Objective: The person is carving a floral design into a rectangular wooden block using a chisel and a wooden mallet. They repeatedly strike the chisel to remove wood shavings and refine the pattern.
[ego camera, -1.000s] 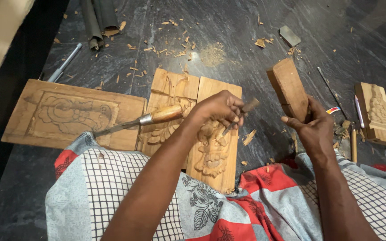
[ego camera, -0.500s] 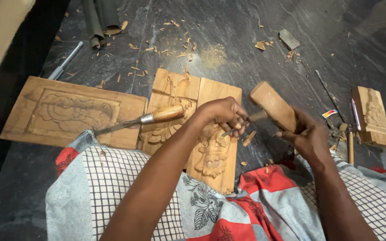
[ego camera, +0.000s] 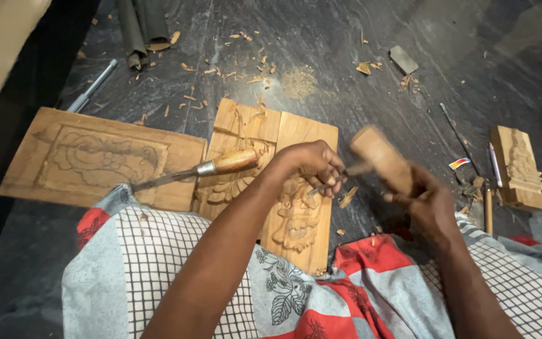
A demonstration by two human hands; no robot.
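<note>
- A checked and red cloth (ego camera: 177, 263) covers the person's lap at the near edge; both forearms reach out over it.
- The left hand (ego camera: 308, 164) is curled tight, fingers together, clamped on a thin chisel (ego camera: 321, 185) whose tip meets the carved panel (ego camera: 277, 182).
- The right hand (ego camera: 428, 201) grips the handle of a wooden mallet (ego camera: 377, 160), fingers wrapped shut around it; the mallet head is blurred and sits just beside the chisel's butt end.
- The panel lies flat on the dark floor (ego camera: 359, 94), its near end at the cloth's edge, with a relief figure cut into it under the left hand.
- A second chisel (ego camera: 202, 168) with a wooden handle lies across the panel's left side, blade pointing left.
- A wider carved board (ego camera: 95, 160) lies to the left, touching the panel.
- To the right, a small carved block (ego camera: 520, 168) stands apart, with pencils and thin tools (ego camera: 490, 182) beside it.
- Farther off, wood chips (ego camera: 233, 72) and a patch of sawdust are scattered on the floor.
- Farthest left, dark rolled material (ego camera: 139, 25) and a metal rod (ego camera: 92, 85).
- No containers are in view.
</note>
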